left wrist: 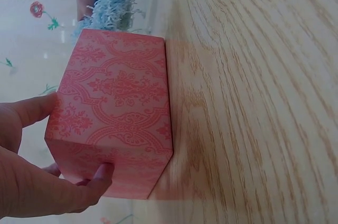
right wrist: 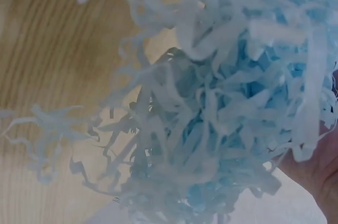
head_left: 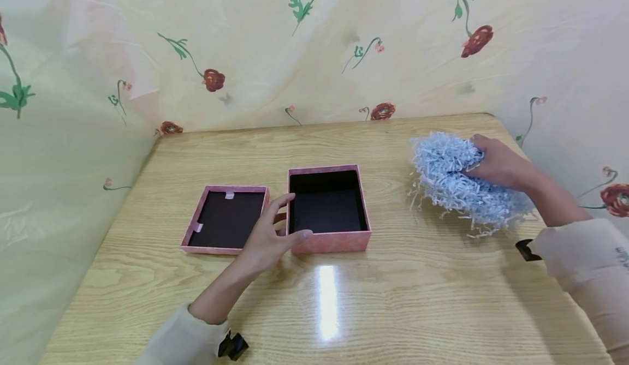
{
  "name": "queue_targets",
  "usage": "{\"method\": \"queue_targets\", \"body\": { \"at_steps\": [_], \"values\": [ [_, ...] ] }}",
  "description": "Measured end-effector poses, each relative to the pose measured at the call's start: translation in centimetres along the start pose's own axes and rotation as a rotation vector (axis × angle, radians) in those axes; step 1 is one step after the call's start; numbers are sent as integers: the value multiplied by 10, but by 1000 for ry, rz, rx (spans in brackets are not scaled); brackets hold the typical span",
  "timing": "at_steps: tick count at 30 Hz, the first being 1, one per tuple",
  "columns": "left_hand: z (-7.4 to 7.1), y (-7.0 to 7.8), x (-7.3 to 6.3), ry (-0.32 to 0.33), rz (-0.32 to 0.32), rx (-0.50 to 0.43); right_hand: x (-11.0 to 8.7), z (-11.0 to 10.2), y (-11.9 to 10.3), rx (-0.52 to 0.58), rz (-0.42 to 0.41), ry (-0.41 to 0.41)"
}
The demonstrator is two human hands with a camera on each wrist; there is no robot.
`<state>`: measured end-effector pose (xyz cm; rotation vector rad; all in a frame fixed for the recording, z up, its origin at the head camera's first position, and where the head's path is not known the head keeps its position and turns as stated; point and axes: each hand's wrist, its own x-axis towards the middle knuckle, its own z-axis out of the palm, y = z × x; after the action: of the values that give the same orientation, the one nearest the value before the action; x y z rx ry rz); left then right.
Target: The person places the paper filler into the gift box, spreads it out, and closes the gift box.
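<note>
Blue shredded paper point(head_left: 439, 166) hangs in a loose bundle over the right side of the table, gripped by my right hand point(head_left: 503, 164). In the right wrist view the paper strips point(right wrist: 237, 113) fill much of the picture and hide most of the fingers. At the middle of the table stands an open pink box point(head_left: 330, 243) with a black inside and nothing in it. My left hand point(head_left: 265, 245) holds the box at its near left corner, thumb at the front rim and fingers along the left wall. A damask pattern covers the box's outside point(left wrist: 116, 86).
Left of the box lies a shallow pink lid point(head_left: 194, 226), inside up, with a black lining and two small pale tabs. The wooden table point(head_left: 393, 310) borders a flowered curtain point(head_left: 255, 54) at the back and sides.
</note>
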<state>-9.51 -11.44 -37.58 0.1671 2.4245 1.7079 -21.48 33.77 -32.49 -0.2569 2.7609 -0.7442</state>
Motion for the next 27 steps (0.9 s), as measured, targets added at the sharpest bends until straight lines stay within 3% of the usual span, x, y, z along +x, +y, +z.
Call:
{"method": "queue_targets", "body": {
  "at_steps": [9,17,27],
  "values": [
    [-1,3,0,1,-20,6,-1,-11,-12,19,-28,41],
    [0,1,0,1,-16,1,-2,-14,-21,-8,-138,215],
    [0,-1,2,0,-18,-5,-5,-27,-41,-13,-160,252]
  ]
}}
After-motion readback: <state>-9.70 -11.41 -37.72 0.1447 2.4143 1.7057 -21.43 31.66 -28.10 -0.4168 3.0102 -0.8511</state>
